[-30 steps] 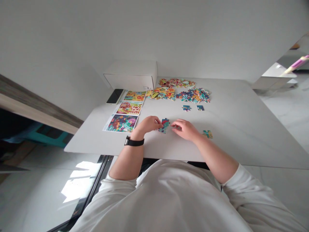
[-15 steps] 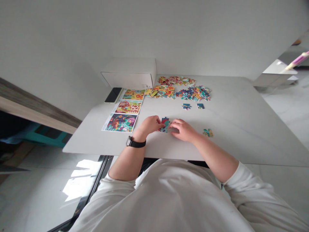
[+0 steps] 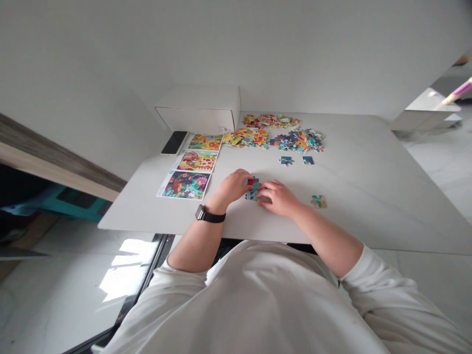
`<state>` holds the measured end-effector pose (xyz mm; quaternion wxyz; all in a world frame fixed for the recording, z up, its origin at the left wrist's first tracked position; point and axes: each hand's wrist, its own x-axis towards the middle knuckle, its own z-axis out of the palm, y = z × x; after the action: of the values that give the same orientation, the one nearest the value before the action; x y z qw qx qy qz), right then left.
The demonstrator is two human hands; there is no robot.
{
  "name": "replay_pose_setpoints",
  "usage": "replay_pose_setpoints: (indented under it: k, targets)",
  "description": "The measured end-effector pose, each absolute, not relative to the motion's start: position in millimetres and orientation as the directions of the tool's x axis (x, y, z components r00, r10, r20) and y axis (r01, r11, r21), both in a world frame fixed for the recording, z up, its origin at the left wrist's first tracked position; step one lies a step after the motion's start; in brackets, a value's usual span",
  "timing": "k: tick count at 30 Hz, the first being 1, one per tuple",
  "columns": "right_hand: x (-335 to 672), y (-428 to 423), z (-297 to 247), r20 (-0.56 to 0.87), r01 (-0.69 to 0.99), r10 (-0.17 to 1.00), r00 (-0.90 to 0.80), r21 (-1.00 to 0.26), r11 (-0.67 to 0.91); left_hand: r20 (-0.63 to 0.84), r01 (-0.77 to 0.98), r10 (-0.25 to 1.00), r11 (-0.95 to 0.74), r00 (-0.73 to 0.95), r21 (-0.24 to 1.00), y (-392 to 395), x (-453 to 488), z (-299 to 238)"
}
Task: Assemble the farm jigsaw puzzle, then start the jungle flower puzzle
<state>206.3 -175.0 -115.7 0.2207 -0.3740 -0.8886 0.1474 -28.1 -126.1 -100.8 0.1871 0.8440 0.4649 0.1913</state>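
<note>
Both of my hands meet over a small joined cluster of puzzle pieces (image 3: 252,189), blue, teal and red, lying on the white table (image 3: 368,196). My left hand (image 3: 235,185), with a black watch on its wrist, pinches the cluster's left side. From the right, my right hand (image 3: 277,196) presses its fingertips on the cluster's other edge. Most of the cluster is hidden under the fingers.
Loose puzzle pieces lie in heaps (image 3: 280,135) at the table's far side, with two single pieces (image 3: 286,160) nearer and one (image 3: 318,201) right of my right hand. Three picture cards (image 3: 185,185), a phone (image 3: 174,142) and a white box (image 3: 199,108) sit at the left.
My hands have closed in on the cluster from both sides, and the gap between them is gone. The view has shifted slightly.
</note>
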Motion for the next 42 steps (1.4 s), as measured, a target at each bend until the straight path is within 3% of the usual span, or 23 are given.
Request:
replay_pose_setpoints:
  k: [13,22,29,33,42]
  targets:
    - [207,-175,-115,0.295,0.601,0.733,-0.613,-0.428,0.675,0.115,0.713,0.848,-0.501,0.517,0.491,-129,-25,-94]
    - [210,-173,-117,0.293,0.575,0.706,-0.645,-0.423,0.700,0.167,0.748,0.906,-0.417,0.390,0.517,-128,-26,-97]
    - [207,-179,-116,0.258,0.571,0.694,-0.672,-0.416,0.708,0.063,0.635,0.774,-0.560,0.630,0.533,-128,-41,-92]
    - [206,-180,-113,0.252,0.564,0.685,-0.684,-0.412,0.715,0.026,0.629,0.755,-0.565,0.656,0.534,-128,-45,-89]
    - [300,-171,-69,0.398,0.739,0.857,-0.326,-0.458,0.494,0.007,0.667,0.790,-0.522,0.613,0.531,-127,-44,-95]
